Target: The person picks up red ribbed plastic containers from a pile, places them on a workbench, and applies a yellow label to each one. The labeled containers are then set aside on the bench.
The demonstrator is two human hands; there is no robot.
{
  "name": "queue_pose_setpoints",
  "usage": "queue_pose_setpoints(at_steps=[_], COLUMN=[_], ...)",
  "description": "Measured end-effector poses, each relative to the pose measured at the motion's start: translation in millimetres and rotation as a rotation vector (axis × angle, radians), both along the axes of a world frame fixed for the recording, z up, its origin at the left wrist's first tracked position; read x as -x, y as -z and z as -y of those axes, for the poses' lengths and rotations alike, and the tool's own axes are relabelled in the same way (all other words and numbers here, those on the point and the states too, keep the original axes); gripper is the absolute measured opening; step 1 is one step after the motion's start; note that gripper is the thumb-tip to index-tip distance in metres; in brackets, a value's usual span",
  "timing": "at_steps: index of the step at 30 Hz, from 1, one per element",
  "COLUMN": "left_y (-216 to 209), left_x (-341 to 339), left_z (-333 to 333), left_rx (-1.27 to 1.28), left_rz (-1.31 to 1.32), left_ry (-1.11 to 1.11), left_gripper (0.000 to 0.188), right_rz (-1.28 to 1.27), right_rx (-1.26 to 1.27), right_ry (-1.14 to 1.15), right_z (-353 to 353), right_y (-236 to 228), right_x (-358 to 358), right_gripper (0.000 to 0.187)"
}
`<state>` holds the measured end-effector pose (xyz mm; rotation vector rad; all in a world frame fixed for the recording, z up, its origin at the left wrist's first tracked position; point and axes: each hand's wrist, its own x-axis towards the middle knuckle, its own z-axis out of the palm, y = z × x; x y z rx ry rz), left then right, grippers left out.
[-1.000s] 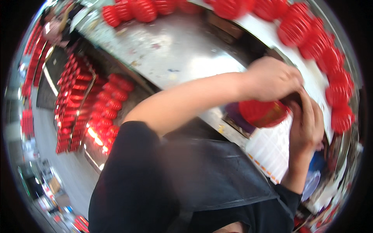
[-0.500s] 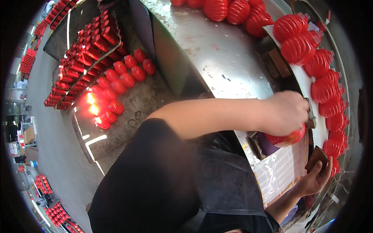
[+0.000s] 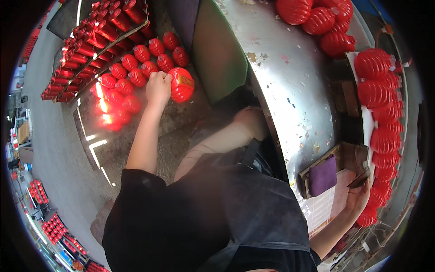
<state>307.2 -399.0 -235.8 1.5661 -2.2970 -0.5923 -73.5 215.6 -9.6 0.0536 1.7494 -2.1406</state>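
Observation:
Out to the left, my left hand (image 3: 159,89) grips the neck end of a red ribbed bottle (image 3: 182,85) with a small gold label on its side. The bottle hangs above a dark board (image 3: 174,136), beside several similar bottles (image 3: 136,77) in loose rows. At the right, the fingers of my right hand (image 3: 359,198) are closed on the near edge of a dark brown block (image 3: 360,179); part of the grip is hidden. Just left of that block is a wooden cradle (image 3: 346,155) with a purple cloth pad (image 3: 323,176).
More red bottles (image 3: 384,124) line a white ledge along the right, and others stand at the metal table's (image 3: 294,90) far end. Red cylinders (image 3: 106,31) fill a rack at the upper left. A green panel (image 3: 219,59) rises between the board and the table.
My left hand has carried the labelled bottle from the cradle across to the left, over the board. My right hand has stayed by the brown block, which has tilted. The view has shifted.

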Motion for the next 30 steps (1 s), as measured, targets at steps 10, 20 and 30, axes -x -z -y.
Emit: queue_pose_setpoints(at_steps=[10,20,30], left_y=[244,320,231], left_x=[1,20,13], left_z=[92,106,73], left_rx=[0.027,-0.748,-0.702], left_rz=[0.533,-0.157,-0.364], left_ry=[0.285,-0.192,-0.107], left_gripper=[0.027,0.045,0.040], right_rz=[0.030,-0.736,-0.970], right_rx=[-0.059,-0.886,-1.783], right_ry=[-0.150,0.069,-0.171], right_z=[6,162,269], right_y=[-10,-69,-112], right_x=[-4,54,141], right_gripper=[0.051,0.033,0.049])
